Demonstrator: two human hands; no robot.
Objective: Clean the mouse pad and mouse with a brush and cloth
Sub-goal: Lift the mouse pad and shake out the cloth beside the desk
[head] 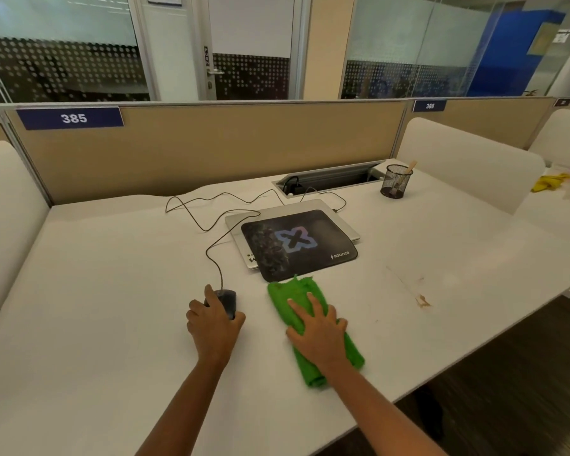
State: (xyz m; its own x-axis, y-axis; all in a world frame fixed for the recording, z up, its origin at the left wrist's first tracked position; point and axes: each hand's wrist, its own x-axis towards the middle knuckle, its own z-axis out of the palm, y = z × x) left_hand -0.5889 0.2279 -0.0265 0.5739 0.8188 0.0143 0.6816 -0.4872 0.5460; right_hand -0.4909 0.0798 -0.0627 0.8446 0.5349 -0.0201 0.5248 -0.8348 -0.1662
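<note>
A dark wired mouse (pixel 228 301) sits on the white desk, and my left hand (pixel 213 324) grips it from behind with fingers curled round its sides. To its right lies a folded green cloth (pixel 292 297); my right hand (pixel 316 330) presses flat on it with fingers spread. Just beyond the cloth, a black mouse pad (pixel 297 243) with a blue X logo lies on top of a closed silver laptop (pixel 343 222). A wooden-handled brush (pixel 411 166) stands in a black mesh cup (pixel 396 182) at the back right.
The mouse cable (pixel 211 225) loops across the desk (pixel 112 291) to a cable slot (pixel 329 179) at the back. A tan partition stands behind. A chipped brown spot (pixel 423 301) marks the desk at right. Yellow items (pixel 548 182) lie on the neighbouring desk.
</note>
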